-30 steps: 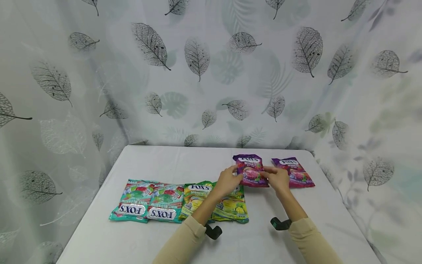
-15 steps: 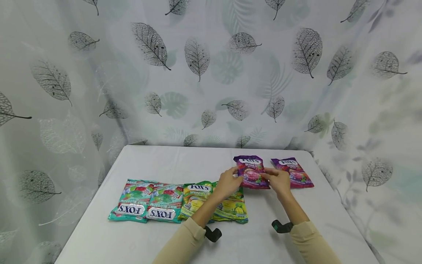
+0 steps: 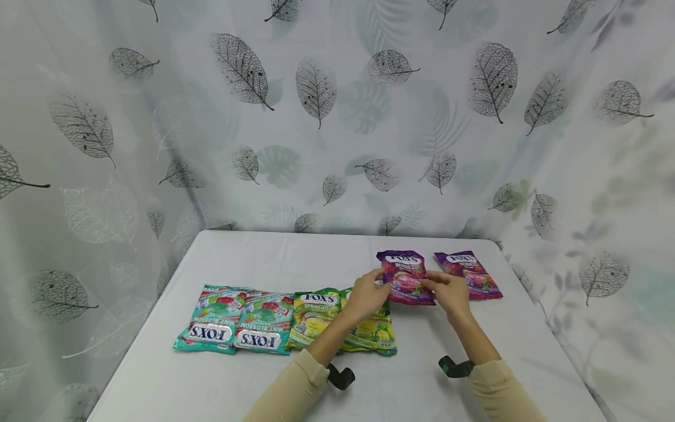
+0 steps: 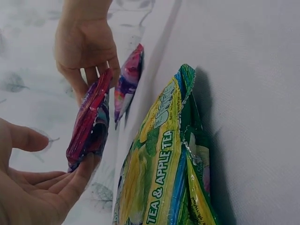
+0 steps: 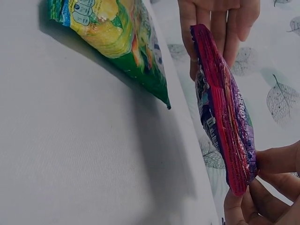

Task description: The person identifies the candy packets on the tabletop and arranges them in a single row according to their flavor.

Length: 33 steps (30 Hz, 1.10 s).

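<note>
A purple and pink FOX'S Berries candy bag (image 3: 405,278) is held up between both hands at the table's right side. My right hand (image 3: 449,291) pinches its right edge, the thumb on the printed front and fingers behind, as the right wrist view shows. My left hand (image 3: 366,296) supports the other edge with fairly straight fingers against the back; its thumb stands away from the bag in the left wrist view. A second Berries bag (image 3: 471,274) lies just beyond the right hand. Below the left forearm are two yellow-green Spring Tea bags (image 3: 375,334), partly hidden by it.
Two teal Mint Blossom candy bags (image 3: 263,322) lie upside down at the left end of the row, beside the Spring Tea bags. All rest on a white-covered table (image 3: 253,387). A leaf-print curtain (image 3: 337,117) hangs behind and at both sides.
The held Berries bag has shifted slightly right and toward the person, both hands moving with it. The other bags stay where they were.
</note>
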Motion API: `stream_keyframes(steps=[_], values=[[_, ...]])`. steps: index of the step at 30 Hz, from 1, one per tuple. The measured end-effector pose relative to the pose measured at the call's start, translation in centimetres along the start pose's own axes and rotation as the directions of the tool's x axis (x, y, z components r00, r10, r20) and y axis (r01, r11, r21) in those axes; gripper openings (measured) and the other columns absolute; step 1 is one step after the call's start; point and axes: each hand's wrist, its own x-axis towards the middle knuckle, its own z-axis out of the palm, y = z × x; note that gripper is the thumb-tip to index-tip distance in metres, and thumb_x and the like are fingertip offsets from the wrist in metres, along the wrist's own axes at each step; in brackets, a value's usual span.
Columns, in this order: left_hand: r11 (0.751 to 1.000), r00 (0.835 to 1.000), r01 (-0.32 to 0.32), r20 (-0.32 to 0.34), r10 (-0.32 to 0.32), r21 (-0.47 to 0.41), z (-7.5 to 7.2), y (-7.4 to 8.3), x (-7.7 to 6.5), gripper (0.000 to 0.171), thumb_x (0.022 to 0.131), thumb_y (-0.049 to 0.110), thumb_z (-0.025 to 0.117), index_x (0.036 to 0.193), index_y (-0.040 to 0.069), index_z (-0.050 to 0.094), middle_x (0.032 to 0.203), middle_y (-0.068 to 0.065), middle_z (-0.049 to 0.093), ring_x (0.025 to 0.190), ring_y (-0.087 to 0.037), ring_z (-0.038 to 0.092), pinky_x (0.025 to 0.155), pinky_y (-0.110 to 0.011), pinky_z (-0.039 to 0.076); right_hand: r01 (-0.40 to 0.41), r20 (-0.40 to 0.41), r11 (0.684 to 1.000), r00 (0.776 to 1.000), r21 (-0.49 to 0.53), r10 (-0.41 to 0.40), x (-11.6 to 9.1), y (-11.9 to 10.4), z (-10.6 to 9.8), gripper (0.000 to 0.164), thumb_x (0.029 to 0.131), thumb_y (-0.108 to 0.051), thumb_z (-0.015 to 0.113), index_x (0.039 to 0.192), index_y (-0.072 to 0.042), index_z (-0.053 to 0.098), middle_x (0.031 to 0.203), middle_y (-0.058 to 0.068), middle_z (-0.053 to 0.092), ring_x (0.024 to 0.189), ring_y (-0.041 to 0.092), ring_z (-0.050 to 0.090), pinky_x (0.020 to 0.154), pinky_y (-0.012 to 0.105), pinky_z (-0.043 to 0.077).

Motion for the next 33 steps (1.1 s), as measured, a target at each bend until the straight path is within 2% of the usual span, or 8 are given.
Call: stream_keyframes(steps=[2,9,13,18,22,25,27,33], values=[[1.000,1.000,-0.009,-0.001,0.009,0.012,0.2,0.0,0.0,0.055,0.103,0.025,0.059,0.152,0.002,0.052,0.143,-0.017,0.063,0.107,-0.021,0.072,0.060,-0.024,0.051,0.003,0.001,1.000,1.000,-0.002,-0.003,-0.2,0.1,-0.2,0.037,0.102,-0.020,0.069,0.135,-0.004,0.070,0.143,0.021,0.062,0.114,0.029,0.059,0.076,0.019,0.054],[0.999,1.000,-0.029,0.008,0.029,0.015,0.5,-0.1,-0.3,0.055,0.101,0.022,0.060,0.152,0.001,0.051,0.141,-0.018,0.064,0.089,-0.020,0.075,0.052,-0.025,0.048,-0.003,-0.004,1.000,1.000,0.017,0.003,-0.5,0.4,-0.4,0.037,0.101,-0.019,0.071,0.135,-0.004,0.070,0.141,0.021,0.063,0.111,0.028,0.060,0.072,0.017,0.053],[0.999,0.999,-0.042,0.011,0.042,0.021,0.8,-0.2,-0.5,0.056,0.101,0.022,0.061,0.152,0.001,0.051,0.142,-0.020,0.063,0.110,-0.024,0.073,0.063,-0.025,0.056,-0.009,-0.007,1.000,1.000,0.023,0.009,-0.7,0.7,-0.6,0.038,0.101,-0.020,0.072,0.135,-0.003,0.069,0.142,0.021,0.062,0.114,0.028,0.059,0.072,0.015,0.052],[0.999,0.999,-0.035,0.025,0.035,-0.002,1.1,-0.1,-0.9,0.057,0.102,0.021,0.061,0.153,0.000,0.049,0.144,-0.020,0.061,0.114,-0.027,0.072,0.064,-0.026,0.057,-0.016,-0.008,1.000,1.000,0.011,0.016,-1.1,1.0,-0.8,0.039,0.101,-0.022,0.071,0.136,-0.004,0.069,0.142,0.021,0.063,0.112,0.028,0.059,0.073,0.016,0.053],[1.000,0.999,-0.026,0.021,0.026,0.012,1.2,0.1,-1.4,0.057,0.102,0.022,0.060,0.154,0.001,0.049,0.145,-0.019,0.061,0.079,-0.016,0.073,0.052,-0.022,0.048,-0.035,-0.007,0.999,0.999,0.008,0.035,-1.5,1.1,-0.9,0.040,0.102,-0.023,0.071,0.137,-0.005,0.068,0.143,0.021,0.062,0.110,0.028,0.057,0.075,0.017,0.053],[1.000,1.000,-0.015,0.026,0.016,-0.006,1.3,0.3,-1.7,0.057,0.102,0.022,0.059,0.155,0.002,0.048,0.145,-0.018,0.061,0.051,-0.010,0.056,0.042,-0.022,0.039,-0.031,-0.009,1.000,0.999,0.002,0.031,-1.8,1.2,-1.0,0.039,0.102,-0.023,0.070,0.137,-0.006,0.068,0.143,0.021,0.062,0.110,0.027,0.056,0.074,0.017,0.052],[1.000,0.999,-0.012,0.031,0.013,-0.025,1.3,0.4,-2.0,0.058,0.102,0.021,0.059,0.155,0.002,0.047,0.146,-0.018,0.061,0.047,-0.007,0.050,0.041,-0.021,0.038,-0.021,-0.010,1.000,1.000,0.001,0.021,-1.9,1.2,-1.1,0.039,0.102,-0.022,0.071,0.136,-0.005,0.069,0.142,0.021,0.063,0.108,0.027,0.057,0.074,0.018,0.053],[0.999,0.999,-0.034,0.026,0.035,-0.033,1.5,0.6,-2.5,0.058,0.100,0.019,0.059,0.154,0.001,0.048,0.144,-0.020,0.061,0.045,-0.006,0.049,0.040,-0.020,0.039,-0.004,-0.014,1.000,1.000,0.004,0.005,-2.5,1.5,-1.4,0.038,0.100,-0.022,0.072,0.134,-0.005,0.071,0.139,0.021,0.065,0.105,0.025,0.057,0.073,0.019,0.054]])
